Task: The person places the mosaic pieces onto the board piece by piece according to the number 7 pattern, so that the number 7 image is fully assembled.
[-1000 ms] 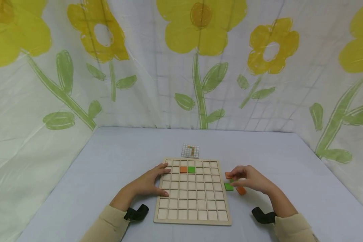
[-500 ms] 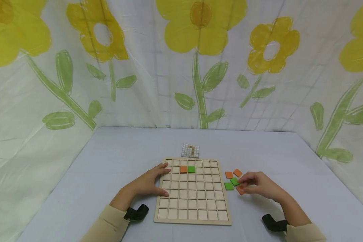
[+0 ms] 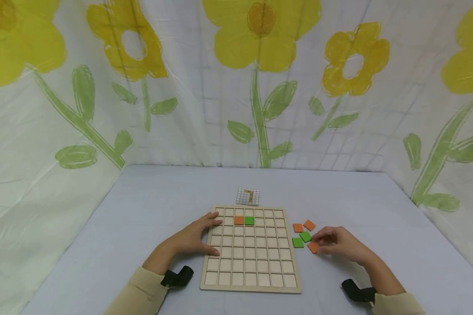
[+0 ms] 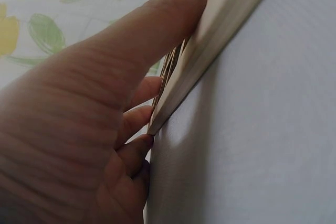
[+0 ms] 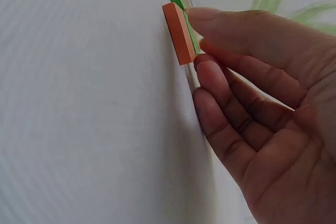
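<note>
My left hand (image 3: 197, 234) rests on the left edge of a wooden grid board (image 3: 251, 289), fingers and thumb spread over its rim. In the left wrist view the fingers (image 4: 137, 124) touch the board's side (image 4: 191, 61). An orange tile (image 3: 239, 220) and a green tile (image 3: 249, 220) sit side by side in its second row. To the right of the board, my right hand (image 3: 339, 244) is at a loose orange tile (image 3: 312, 247), thumb and fingertips right at its edge with a gap between them. A loose green tile (image 3: 305, 236) lies just beyond it.
Another green tile (image 3: 298, 243) and two orange tiles, one nearer the board (image 3: 298, 228) and one farther right (image 3: 309, 225), lie on the white table (image 3: 339, 197). A small printed grid card (image 3: 248, 196) lies behind the board. A flower-patterned curtain (image 3: 189, 144) hangs behind the table.
My right hand has drawn back to the right from over the loose tiles, uncovering several of them. My left hand and the board have stayed in place.
</note>
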The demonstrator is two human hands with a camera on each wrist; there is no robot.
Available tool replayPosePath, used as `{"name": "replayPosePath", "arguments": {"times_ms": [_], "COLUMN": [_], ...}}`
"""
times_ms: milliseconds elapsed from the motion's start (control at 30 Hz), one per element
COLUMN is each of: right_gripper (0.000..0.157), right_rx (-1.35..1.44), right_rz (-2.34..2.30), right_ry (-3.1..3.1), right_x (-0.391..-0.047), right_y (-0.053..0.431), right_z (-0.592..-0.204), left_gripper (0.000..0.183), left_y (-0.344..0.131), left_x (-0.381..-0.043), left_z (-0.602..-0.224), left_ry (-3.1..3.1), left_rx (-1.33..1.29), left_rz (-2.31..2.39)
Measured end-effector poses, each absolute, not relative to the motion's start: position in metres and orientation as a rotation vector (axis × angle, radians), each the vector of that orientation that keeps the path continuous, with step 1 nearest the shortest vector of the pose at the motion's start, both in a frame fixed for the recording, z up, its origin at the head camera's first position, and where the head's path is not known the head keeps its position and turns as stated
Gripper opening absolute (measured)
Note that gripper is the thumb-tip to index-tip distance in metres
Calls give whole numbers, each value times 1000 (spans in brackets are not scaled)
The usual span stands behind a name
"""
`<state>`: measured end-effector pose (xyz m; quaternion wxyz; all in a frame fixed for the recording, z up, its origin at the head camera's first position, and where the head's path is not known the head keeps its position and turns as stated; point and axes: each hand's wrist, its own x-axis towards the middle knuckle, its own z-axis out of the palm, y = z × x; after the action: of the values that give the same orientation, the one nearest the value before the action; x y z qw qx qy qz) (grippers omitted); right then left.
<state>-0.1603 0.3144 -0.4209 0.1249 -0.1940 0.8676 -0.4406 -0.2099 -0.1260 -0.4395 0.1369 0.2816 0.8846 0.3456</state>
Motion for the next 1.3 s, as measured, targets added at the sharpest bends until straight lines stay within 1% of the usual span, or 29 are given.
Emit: {"name": "replayPosePath", "arguments": {"times_ms": [233, 567, 767, 1100, 1300], "right_gripper": [34, 31, 29, 25, 23], "right_rx": [-574, -683, -702, -625, -626], "right_rz": [-1254, -1255, -1237, -1135, -1075], "right_ry": [2549, 2547, 2571, 2649, 2698], "right_x": [-161, -162, -162, -162, -161], "right_y": [314, 318, 318, 313, 312], "right_z": [-423, -427, -428, -426, -424], "left_gripper": [89, 88, 88, 88, 88], "left_y": [-125, -124, -124, -124, -123], "left_x": [-208, -208, -208, -207, -207], "left_z": [-438, -437, -436, -437, -437], "left_ry": [2567, 2586, 2575, 2581, 2589], "left_rx": [814, 816, 793, 791, 778], "left_rz": [991, 986, 988, 981, 976]}}
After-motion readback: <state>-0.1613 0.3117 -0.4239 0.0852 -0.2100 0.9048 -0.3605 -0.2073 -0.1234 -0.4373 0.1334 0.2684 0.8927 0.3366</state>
